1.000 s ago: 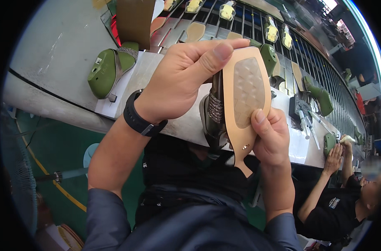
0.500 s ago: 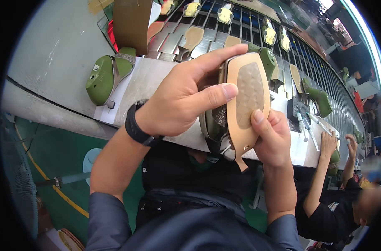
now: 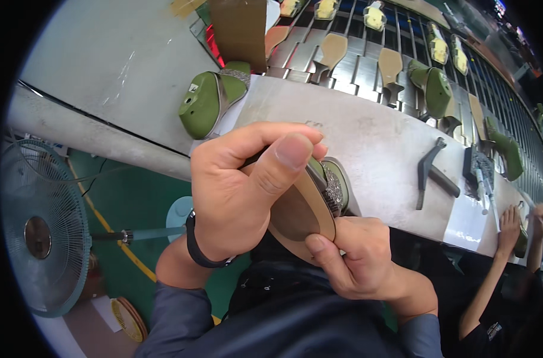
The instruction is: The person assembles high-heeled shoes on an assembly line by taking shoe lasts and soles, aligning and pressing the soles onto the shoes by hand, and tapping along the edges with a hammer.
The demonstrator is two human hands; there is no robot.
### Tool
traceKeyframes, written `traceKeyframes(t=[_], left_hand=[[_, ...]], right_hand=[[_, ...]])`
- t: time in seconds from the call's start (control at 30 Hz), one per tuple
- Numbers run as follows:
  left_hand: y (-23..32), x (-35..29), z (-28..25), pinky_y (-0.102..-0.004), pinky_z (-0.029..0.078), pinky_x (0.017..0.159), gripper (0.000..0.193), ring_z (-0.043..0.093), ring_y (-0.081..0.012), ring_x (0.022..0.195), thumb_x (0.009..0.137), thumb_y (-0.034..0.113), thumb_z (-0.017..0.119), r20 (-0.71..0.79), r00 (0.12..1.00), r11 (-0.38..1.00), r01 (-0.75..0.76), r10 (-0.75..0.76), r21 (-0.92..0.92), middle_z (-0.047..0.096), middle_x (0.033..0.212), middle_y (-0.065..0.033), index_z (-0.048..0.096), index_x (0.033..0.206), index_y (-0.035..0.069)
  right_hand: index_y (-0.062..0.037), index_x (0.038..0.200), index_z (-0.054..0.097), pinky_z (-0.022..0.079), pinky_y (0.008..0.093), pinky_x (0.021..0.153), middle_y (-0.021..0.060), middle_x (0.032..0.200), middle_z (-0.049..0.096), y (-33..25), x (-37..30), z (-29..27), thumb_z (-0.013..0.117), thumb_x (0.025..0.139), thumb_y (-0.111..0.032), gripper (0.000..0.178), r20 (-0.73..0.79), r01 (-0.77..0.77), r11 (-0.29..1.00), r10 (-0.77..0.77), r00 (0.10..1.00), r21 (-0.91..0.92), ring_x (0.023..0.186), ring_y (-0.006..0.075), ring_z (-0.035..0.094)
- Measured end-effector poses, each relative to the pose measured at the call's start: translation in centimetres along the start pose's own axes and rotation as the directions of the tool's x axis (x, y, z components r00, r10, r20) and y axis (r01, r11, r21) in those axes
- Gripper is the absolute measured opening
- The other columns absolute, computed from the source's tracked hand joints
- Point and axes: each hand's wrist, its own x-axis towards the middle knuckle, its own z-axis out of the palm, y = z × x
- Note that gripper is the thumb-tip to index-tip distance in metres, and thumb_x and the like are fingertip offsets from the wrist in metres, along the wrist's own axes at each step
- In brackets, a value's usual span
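Both my hands hold a shoe that has a tan sole (image 3: 304,206) and a glittery grey upper (image 3: 333,188). Its sole faces me at a slant, over the near edge of the worktop. My left hand (image 3: 235,179) is closed round the shoe's upper left end, thumb over the sole; the palm hides that end. At the lower right, my right hand (image 3: 361,256) pinches the sole's edge with its thumb on the tan face. A green shoe last (image 3: 203,107) with a glittery upper lies on white paper beyond my left hand.
A hammer (image 3: 427,170) lies on the grey worktop (image 3: 355,143). Behind it, a metal slatted conveyor (image 3: 358,65) carries tan soles and green lasts. A cardboard box (image 3: 238,36) stands far left, a fan (image 3: 39,232) near left. A co-worker's hand (image 3: 510,230) is at right.
The shoe has tilted and turned, so its sole shows less broadly and the glittery upper more. Both hands have moved lower. My view has shifted left, uncovering the hammer and fan.
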Motion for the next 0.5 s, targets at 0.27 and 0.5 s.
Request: traceKeyframes(t=[0.27,0.5], left_hand=[[-1.00,-0.17,-0.80,-0.0331,0.059,0.084,0.032,0.074,-0.0216,0.089,0.104,0.024,0.067,-0.107,0.993,0.994,-0.034,0.045,0.107,0.076,0.094,-0.0177,0.071,0.109,-0.007],[-0.53,0.23,-0.10,-0.0317,0.058,0.080,0.030,0.073,-0.0198,0.087,0.099,0.023,0.074,-0.126,0.986,0.968,-0.076,0.108,0.238,0.076,0.091,-0.0157,0.071,0.106,-0.006]], right_hand=[[-0.0039,0.071,0.054,0.042,0.0394,0.044,0.0107,0.055,0.052,0.56,0.90,0.65,0.072,0.096,-0.011,0.032,0.039,-0.049,0.991,0.044,0.998,0.125,0.045,0.0291,0.054],[-0.0039,0.069,0.053,0.041,0.0377,0.044,0.0103,0.055,0.051,-0.26,1.02,0.17,0.071,0.099,-0.012,0.036,0.023,-0.139,0.973,0.137,0.990,0.183,0.044,0.0268,0.053]])
